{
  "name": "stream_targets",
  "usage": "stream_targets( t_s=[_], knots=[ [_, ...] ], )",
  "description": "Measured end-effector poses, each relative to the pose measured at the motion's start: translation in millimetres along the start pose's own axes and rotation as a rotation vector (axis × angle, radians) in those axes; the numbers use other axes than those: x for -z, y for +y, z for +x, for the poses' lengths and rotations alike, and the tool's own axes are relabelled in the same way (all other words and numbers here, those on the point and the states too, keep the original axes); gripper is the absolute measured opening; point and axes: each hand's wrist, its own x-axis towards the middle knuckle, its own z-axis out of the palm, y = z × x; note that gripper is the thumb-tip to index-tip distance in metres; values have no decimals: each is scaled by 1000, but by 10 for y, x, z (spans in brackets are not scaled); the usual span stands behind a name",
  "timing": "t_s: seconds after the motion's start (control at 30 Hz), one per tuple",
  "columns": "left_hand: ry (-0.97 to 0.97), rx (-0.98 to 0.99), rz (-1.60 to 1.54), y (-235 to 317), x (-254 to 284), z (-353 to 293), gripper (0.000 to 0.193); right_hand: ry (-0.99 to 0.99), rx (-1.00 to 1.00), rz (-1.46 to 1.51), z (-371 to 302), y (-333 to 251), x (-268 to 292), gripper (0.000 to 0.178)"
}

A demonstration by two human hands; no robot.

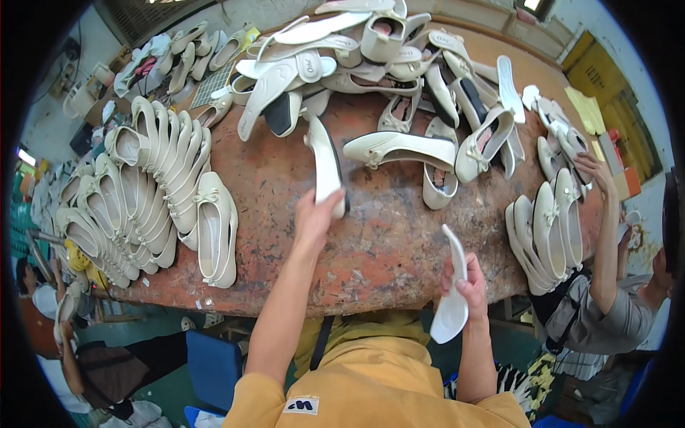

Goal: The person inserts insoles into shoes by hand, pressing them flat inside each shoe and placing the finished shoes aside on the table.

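My left hand (316, 217) is closed around the heel of a cream ballet flat (326, 165), held over the table with its toe pointing away from me. A thin white insole (450, 315) is pinched upright in my right hand (467, 287), just off the table's near edge. Ahead of my hands lies a cream flat on its side (403, 148), with a small bow and dark sole edge. Next to it another flat (485, 146) leans with its opening showing. The fingertips of my left hand are partly hidden behind the shoe.
Stacked rows of cream flats (153, 171) stand at the left, with a single flat (216, 232) beside them. A heap of shoes and insoles (371, 57) covers the far side. More flats (553, 228) stand right, near a co-worker's hand (589, 167). The worn table (285, 267) curves round me.
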Motion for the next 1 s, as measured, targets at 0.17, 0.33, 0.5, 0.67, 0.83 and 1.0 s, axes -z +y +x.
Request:
stream_targets(
  t_s=[0.17, 0.33, 0.5, 0.67, 0.83, 1.0],
  knots=[
    [103, -498, 709, -532, 1049, -1380, 23, 10, -128, -7, 47, 97, 184, 45],
    [-248, -697, 923, -416, 1192, -1668, 33, -361, 6, -612, 478, 66, -143, 28],
    [-288, -594, 847, -379, 1039, -1708, 53, -841, 373, -1439, 759, -39, -1025, 18],
    [-42, -542, 909, -342, 1014, -1890, 55, -990, 465, -1497, 796, 322, -1339, 16],
    [-45, -291, 873, -232, 954, -1875, 65, -1036, 476, -1418, 840, 626, -1418, 14],
    [-51, -295, 938, -180, 903, -1881, 66, -1068, 557, -1572, 830, 737, -1419, 18]
  ],
)
